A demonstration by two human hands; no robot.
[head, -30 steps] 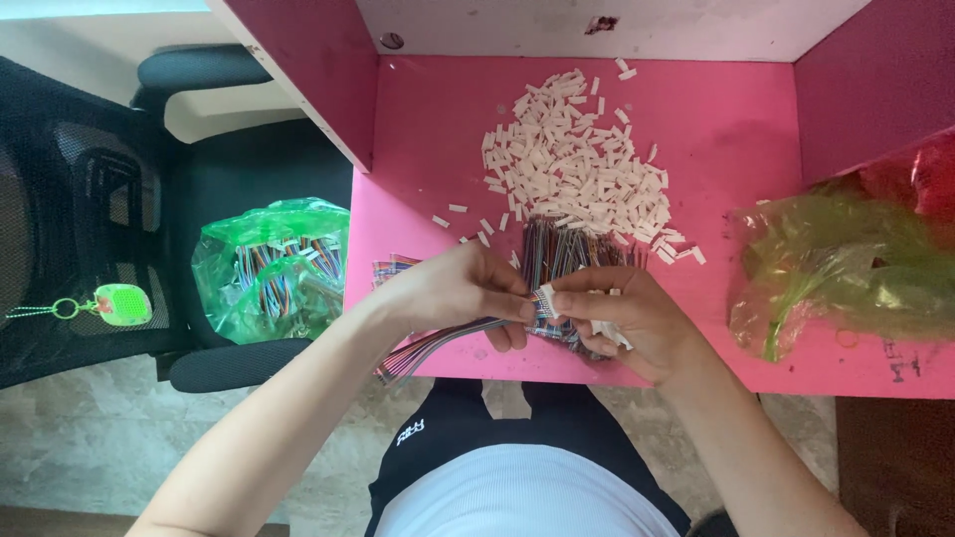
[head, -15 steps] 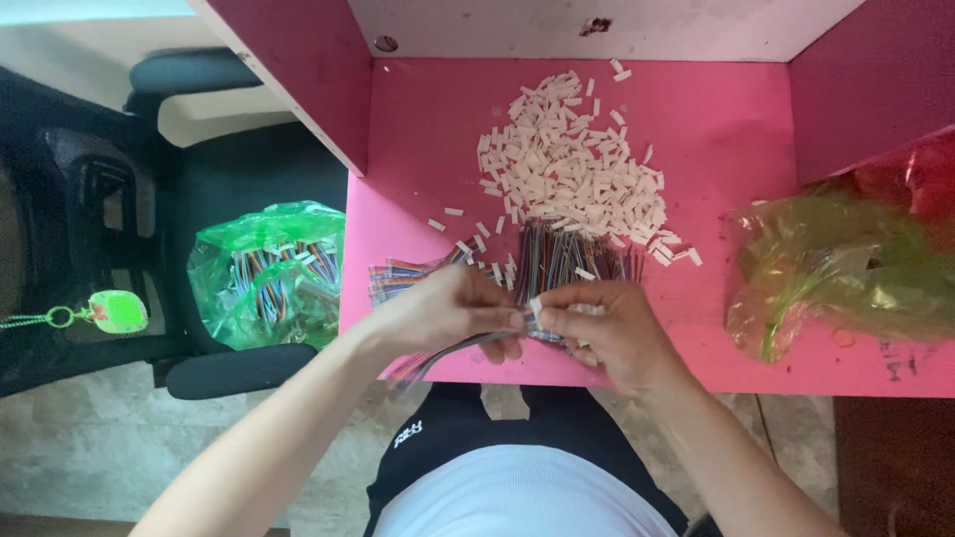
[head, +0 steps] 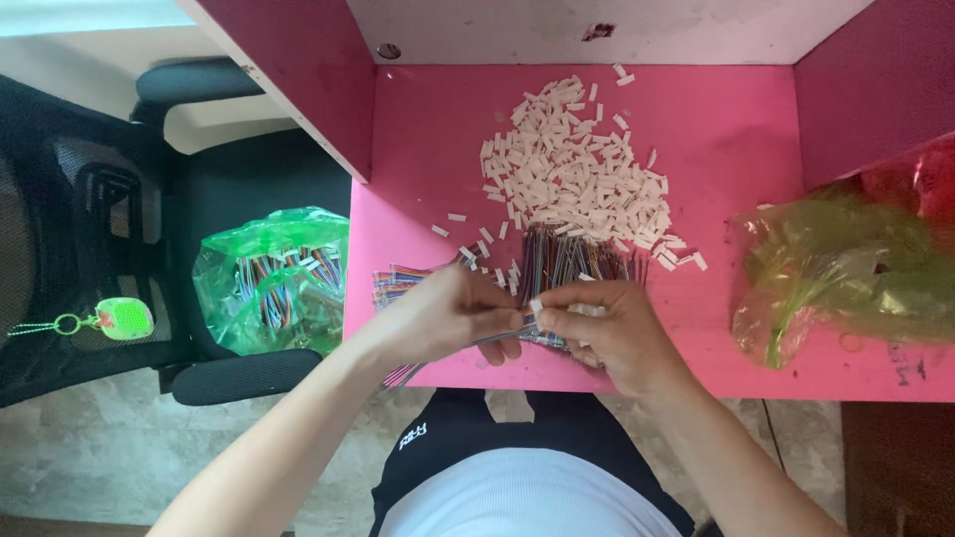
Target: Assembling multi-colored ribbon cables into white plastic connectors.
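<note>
Nearest the camera, the person's dark top and white garment fill the bottom edge, and both forearms reach up from there to the front edge of the pink tabletop (head: 716,149). The left hand (head: 453,313) is closed in a pinch on a strip of coloured wires (head: 398,288) that runs out to its left and hangs a little over the tabletop's edge. The right hand (head: 607,333) meets it fingertip to fingertip, pinching a small white connector (head: 536,305) at the end of those wires. Just beyond the hands lies a bundle of dark wire strips (head: 572,259), partly covered by the right hand. Past the bundle, a heap of small white connectors (head: 572,169) spreads across the middle of the tabletop, with stray pieces scattered round it. To the right, a crumpled yellow-green plastic bag (head: 846,273) rests on the tabletop. To the left, off the tabletop, a green plastic bag (head: 269,283) of coloured wires sits on a black chair (head: 109,199), and a green key fob (head: 121,318) lies on the chair's seat farther left.
</note>
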